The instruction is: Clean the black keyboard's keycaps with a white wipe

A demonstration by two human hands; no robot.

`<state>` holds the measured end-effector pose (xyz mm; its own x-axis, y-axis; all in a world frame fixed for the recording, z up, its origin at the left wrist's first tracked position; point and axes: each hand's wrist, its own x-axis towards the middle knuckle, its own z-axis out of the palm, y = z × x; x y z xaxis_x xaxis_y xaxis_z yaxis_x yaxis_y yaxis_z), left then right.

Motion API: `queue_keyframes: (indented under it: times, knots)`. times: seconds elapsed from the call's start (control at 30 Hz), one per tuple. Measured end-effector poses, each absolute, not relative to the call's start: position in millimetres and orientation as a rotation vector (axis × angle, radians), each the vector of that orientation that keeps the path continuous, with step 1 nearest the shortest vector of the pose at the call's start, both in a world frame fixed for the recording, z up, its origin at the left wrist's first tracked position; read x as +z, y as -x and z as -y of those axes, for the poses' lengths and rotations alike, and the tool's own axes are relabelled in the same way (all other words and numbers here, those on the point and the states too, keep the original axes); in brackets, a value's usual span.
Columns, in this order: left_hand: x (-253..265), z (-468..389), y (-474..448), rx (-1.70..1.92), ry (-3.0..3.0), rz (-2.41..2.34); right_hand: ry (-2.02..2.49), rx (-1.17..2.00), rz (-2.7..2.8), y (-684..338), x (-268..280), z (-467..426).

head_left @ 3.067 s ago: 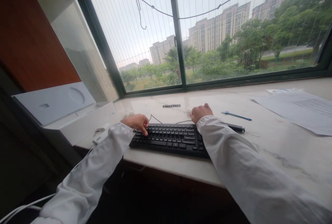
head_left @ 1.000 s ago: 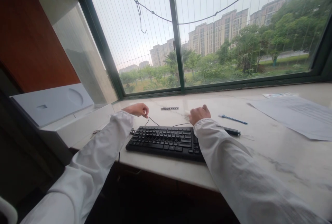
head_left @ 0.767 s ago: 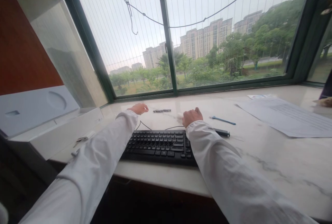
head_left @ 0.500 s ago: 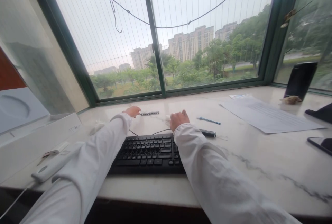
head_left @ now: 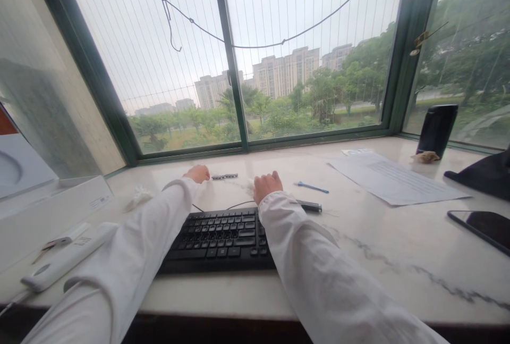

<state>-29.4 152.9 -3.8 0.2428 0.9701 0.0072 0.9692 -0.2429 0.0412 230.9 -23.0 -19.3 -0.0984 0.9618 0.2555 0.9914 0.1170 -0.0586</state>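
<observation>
My left hand [head_left: 198,174] is closed, fingers curled, at the far side of the counter. Just right of it lies a short row of small black pieces [head_left: 225,176] that look like keycaps; a narrow gap separates them. My right hand [head_left: 268,185] is closed above the keyboard's far edge, with a bit of white, soft-looking material [head_left: 250,183] showing at its left side. What lies inside each fist is hidden. The black keyboard [head_left: 223,237] sits between my forearms, partly covered by my sleeves; some middle keys look bare of caps.
Right of my right hand lie a blue slim tool [head_left: 313,187] and a black-handled tool [head_left: 311,206]. Farther right are printed paper [head_left: 398,179], a phone [head_left: 484,227] and an upright black device [head_left: 437,128]. At left are a white box [head_left: 51,219] and a white bar-shaped device [head_left: 71,259].
My left hand has drawn its fingers in and come away from the row of black pieces. My right hand stays closed in about the same place. The view has turned slightly right.
</observation>
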Motion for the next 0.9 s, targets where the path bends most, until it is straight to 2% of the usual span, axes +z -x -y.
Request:
queue_keyframes:
  times: [0.17, 0.37, 0.6, 0.7, 0.9]
  knots:
    - [17, -127, 18, 0.167, -2.531, -1.952, 1.999, -0.175, 2.108, -233, -23, 20]
    - [43, -67, -15, 0.463, -2.749, -1.766, 2.098, -0.078, 2.131, -237, -22, 21]
    - [24, -6, -59, 0.963, -2.839, -1.379, 2.091, -0.163, 2.083, -241, -18, 20]
    - [10, -3, -65, 0.97, -2.893, -1.436, 2.062, -0.214, 2.051, -240, -21, 19]
    - [-3, -1, -52, 0.838, -3.018, -1.443, 2.139, -0.097, 2.157, -245, -25, 18]
